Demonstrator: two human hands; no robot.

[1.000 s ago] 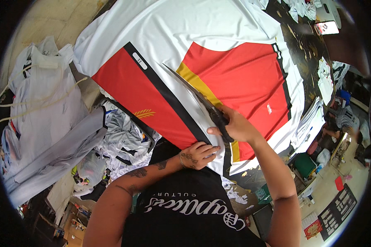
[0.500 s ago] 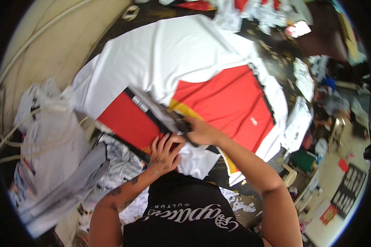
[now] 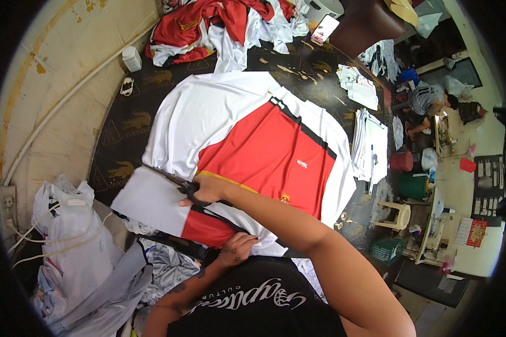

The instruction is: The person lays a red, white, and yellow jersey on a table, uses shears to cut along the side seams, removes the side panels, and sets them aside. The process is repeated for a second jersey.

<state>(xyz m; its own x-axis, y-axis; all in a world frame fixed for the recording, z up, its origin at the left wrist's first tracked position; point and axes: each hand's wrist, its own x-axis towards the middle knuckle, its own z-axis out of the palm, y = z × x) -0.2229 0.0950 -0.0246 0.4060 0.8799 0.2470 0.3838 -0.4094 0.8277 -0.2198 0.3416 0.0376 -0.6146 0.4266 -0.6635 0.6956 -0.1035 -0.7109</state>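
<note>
Red-and-white soft jersey fabric [image 3: 253, 151], spread flat on dark table [image 3: 123, 135], probably light, floppy, slippery. Right hand [image 3: 205, 190] closed around black scissors [image 3: 180, 182]; left hand [image 3: 237, 248] pinching near edge, best spot.

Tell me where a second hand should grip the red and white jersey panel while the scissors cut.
Probably the near hem of the red and white jersey panel, coming from the person's side. That edge overhangs the table where the left hand already pinches it. The right hand works the scissors further left, so stay right of the blades.
</note>
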